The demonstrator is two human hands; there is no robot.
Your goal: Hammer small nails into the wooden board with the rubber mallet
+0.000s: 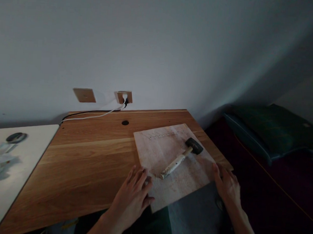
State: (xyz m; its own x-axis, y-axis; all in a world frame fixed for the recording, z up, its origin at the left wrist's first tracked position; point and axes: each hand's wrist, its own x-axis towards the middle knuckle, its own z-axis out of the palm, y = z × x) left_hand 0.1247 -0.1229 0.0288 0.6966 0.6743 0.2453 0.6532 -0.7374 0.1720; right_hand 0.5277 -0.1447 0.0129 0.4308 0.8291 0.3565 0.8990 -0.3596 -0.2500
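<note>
A pale square board (158,150) lies on the wooden desk (90,162), its near corner overhanging the desk's front edge. A hammer (182,159) with a black head and a worn, light handle rests on the board. My left hand (133,196) lies flat with fingers spread at the board's near left edge. At the board's right edge my right hand (228,186) touches it, fingers stretched out. Neither hand holds anything.
White and black cables (93,115) run from a wall socket (124,97) across the desk's back edge. A white table (23,165) with a dark round object stands at the left. A dark green cushion (267,129) lies at the right on a dark red surface.
</note>
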